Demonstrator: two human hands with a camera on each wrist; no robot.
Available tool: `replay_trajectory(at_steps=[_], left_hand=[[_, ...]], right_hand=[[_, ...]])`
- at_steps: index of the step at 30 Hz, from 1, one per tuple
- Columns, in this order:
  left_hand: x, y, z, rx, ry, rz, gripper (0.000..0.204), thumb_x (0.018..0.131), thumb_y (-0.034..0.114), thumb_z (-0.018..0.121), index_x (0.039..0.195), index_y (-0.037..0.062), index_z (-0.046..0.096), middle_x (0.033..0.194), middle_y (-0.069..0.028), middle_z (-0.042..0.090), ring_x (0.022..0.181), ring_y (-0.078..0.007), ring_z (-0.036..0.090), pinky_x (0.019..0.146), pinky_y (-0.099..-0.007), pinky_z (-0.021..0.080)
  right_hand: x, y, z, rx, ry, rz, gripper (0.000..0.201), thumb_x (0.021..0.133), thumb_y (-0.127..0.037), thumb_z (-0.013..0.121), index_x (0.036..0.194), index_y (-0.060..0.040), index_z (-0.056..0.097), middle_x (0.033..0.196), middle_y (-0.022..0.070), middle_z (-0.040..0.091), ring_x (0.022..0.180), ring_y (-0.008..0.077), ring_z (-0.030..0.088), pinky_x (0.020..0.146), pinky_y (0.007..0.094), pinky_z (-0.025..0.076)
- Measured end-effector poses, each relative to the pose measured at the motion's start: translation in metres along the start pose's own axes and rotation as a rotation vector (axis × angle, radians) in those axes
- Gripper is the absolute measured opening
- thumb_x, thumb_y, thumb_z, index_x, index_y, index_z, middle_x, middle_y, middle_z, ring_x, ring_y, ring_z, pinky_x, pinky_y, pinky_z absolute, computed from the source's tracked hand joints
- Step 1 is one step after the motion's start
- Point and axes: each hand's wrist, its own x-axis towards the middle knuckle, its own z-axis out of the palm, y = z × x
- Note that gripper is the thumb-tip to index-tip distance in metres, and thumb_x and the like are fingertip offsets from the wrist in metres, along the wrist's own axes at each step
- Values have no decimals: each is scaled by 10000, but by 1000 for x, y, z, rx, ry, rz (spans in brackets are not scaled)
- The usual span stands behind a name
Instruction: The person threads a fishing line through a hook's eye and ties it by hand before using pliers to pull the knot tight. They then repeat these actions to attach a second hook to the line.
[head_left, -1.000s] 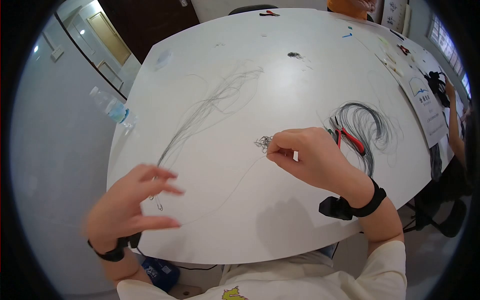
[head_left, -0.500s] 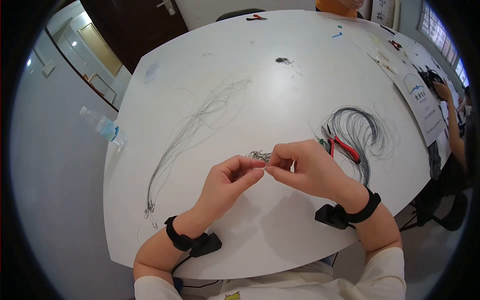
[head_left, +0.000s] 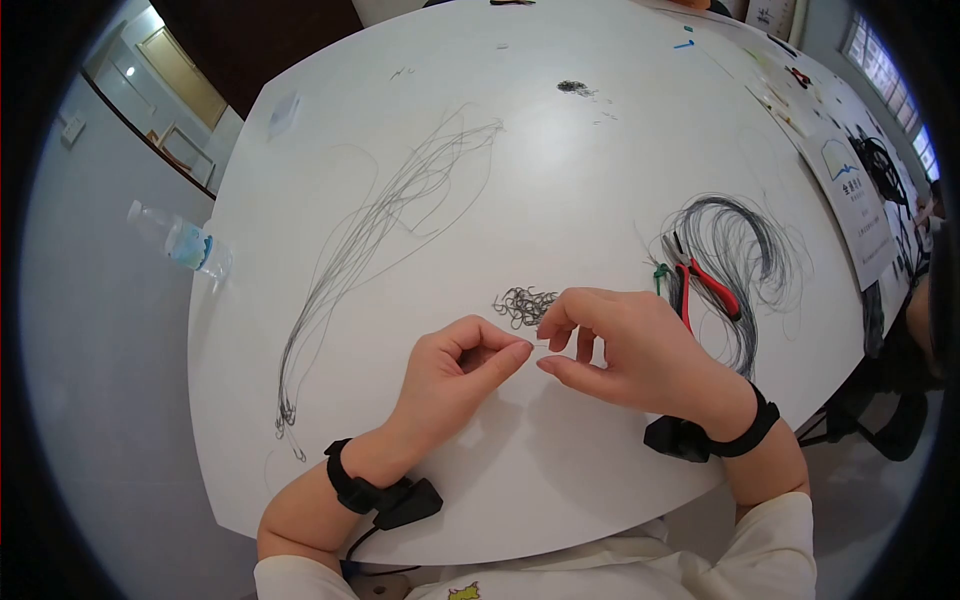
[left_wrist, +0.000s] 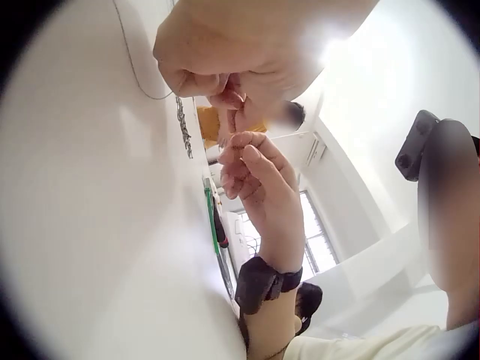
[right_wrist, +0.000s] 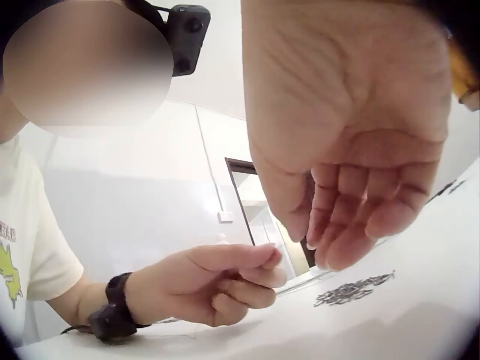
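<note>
My left hand pinches a thin fishing line between thumb and forefinger. My right hand is just right of it, its thumb apart from its curved fingers, with nothing visible gripped. The fingertips of both hands are close together over the table. Right beyond them lies a pile of small dark fish hooks, partly covered by the right hand in the head view. At the left, a bundle of lines stretches over the table, with hooks at its near end.
Red-handled pliers lie on a dark bundle of lines at the right. A plastic bottle lies at the table's left edge. Farther back are a small dark pile and a printed sheet.
My left hand, spread at the left one second ago, has come in beside the right hand and now pinches. The right fingers have parted from their pinch.
</note>
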Motion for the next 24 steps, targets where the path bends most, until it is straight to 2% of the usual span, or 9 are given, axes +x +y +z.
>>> replay_trajectory(at_steps=[5,14,16,18,20,21,23,24], left_hand=[[-1,0,2,-23,-7,4,146,926,158,716,945,15,693,834,32,672,724,-5,542,644,-174,422],[-1,-3,1,-43,-52,8,127,908,149,735,936,28,708,809,35,660,676,2,499,594,-180,387],[-2,2,0,41,-42,-26,74,904,92,725,888,30,688,823,37,656,764,-14,543,689,-184,423],[0,0,-2,88,0,-10,79,906,100,725,884,32,689,810,40,654,757,-14,540,682,-182,420],[3,-1,-3,127,40,9,85,907,108,725,880,35,691,797,43,652,750,-13,537,674,-180,416],[5,-1,-4,63,84,12,91,909,117,723,878,38,692,790,45,651,746,-12,531,672,-180,411],[7,-3,-5,-6,119,15,97,912,127,721,877,40,693,782,47,650,741,-11,524,670,-181,405],[8,-4,-5,-28,125,31,97,916,133,717,882,44,695,785,51,647,737,-10,516,669,-183,400]], right_hand=[[1,0,4,-41,20,-59,83,844,-116,670,840,-84,593,753,46,658,614,208,662,556,331,491],[0,2,-4,6,-42,-9,64,830,-101,671,828,-60,622,743,86,665,648,252,665,595,332,506],[0,7,-7,-17,-47,-5,63,826,-103,676,834,-59,631,751,90,673,655,254,667,603,334,512],[0,12,-15,-43,-50,-1,65,821,-104,682,841,-58,641,759,94,682,662,256,670,610,335,517],[0,19,-29,-299,14,111,73,822,-104,688,863,-56,652,797,93,695,693,258,677,628,340,525],[2,22,-33,-307,12,112,73,822,-104,688,863,-56,652,797,93,695,693,258,677,628,340,525],[5,27,-36,-576,199,134,85,827,-110,688,881,-53,657,837,82,704,739,259,685,655,345,531],[7,27,-36,-558,175,138,86,829,-107,682,884,-50,651,849,73,701,767,259,682,671,358,528]])
